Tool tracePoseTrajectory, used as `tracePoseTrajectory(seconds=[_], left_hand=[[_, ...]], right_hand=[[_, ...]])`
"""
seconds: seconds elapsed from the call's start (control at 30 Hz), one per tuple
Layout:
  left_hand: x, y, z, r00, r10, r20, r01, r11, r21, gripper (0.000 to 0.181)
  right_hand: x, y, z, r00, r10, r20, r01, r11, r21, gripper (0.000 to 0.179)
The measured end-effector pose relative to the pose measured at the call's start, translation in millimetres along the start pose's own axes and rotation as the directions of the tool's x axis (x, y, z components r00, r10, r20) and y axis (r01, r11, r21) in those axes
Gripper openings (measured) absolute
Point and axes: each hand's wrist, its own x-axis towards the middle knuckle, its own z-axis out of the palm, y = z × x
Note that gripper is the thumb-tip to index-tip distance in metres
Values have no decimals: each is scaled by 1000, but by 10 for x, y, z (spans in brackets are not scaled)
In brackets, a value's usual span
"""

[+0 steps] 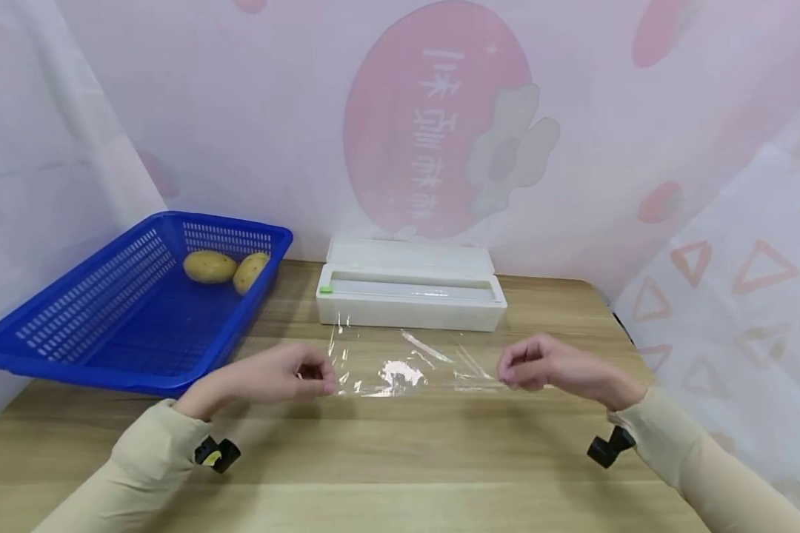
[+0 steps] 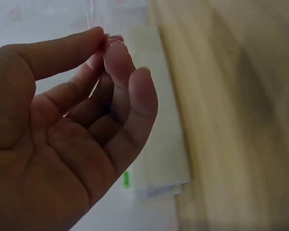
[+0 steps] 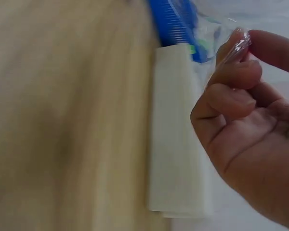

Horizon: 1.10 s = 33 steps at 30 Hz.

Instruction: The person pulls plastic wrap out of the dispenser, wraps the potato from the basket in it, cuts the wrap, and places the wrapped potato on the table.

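I pinch one end of a sheet of clear cling film [image 1: 400, 368] with my left hand [image 1: 287, 374] and the other end with my right hand [image 1: 553, 366]. On each hand the thumb and finger tips press together with the film between them, and the other fingers curl in loosely. The film is on the near side of a white film box [image 1: 410, 309], over the wooden table [image 1: 407, 459]. Its long way runs left to right, just like the box. It looks shiny and a bit crinkly. I can't tell if its far edge joins the roll [image 1: 413, 290].

The box lid [image 1: 410, 257] is up at the back, and a green slider [image 1: 326, 289] sits at the left end. On the left is a blue basket [image 1: 140, 337] with two potatoes [image 1: 210, 267] at its far end.

On the far wall [image 1: 607, 148], a pink circle [image 1: 380, 126] has pale Chinese-looking letters [image 1: 433, 133] going down it, too faint for me to read.
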Motion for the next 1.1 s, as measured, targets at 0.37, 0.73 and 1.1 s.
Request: tracePoseTrajectory(seconds=[0.37, 0.73, 1.1], left_hand=[[-30, -106, 187, 979, -48, 199, 73, 990, -119, 5], [20, -178, 233, 974, -141, 177, 168, 975, -145, 10], [58, -176, 282, 962, -261, 73, 268, 958, -105, 18]], right_hand=[[72, 521, 210, 983, 185, -3, -185, 983, 11, 25], [162, 585, 296, 924, 287, -253, -304, 952, -27, 20], [184, 629, 337, 893, 258, -369, -322, 939, -121, 29]])
